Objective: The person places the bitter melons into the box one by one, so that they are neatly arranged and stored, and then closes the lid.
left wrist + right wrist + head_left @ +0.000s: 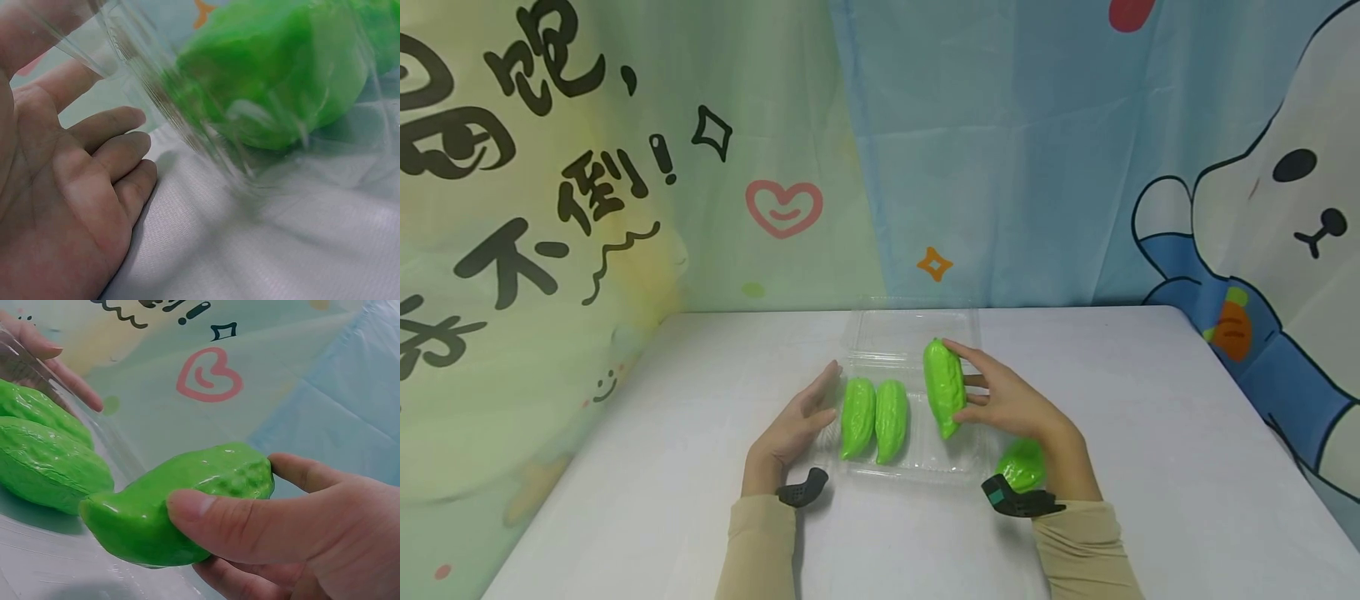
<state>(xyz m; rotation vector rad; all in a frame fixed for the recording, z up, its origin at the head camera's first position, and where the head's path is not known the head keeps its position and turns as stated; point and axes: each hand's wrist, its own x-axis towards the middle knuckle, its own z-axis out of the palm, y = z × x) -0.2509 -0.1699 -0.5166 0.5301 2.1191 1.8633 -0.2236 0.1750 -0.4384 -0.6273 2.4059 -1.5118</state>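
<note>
In my right hand (pixel 1018 400) I hold a bright green toy bitter melon (pixel 943 387), thumb on one side and fingers on the other, over the right part of a clear plastic clamshell box (pixel 917 464). Two more bitter melons lie side by side in the left part of the box, the outer one (pixel 857 417) next to the inner one (pixel 891 421). My left hand (pixel 797 425) rests against the box's left wall with fingers extended; through that wall the left wrist view shows a green melon (pixel 275 75).
Another green bitter melon (pixel 1022 464) lies on the white table (pixel 910 550), right of the box and partly behind my right wrist. The box's lid (pixel 917 329) lies folded back toward the printed curtain (pixel 1000 167) behind the table.
</note>
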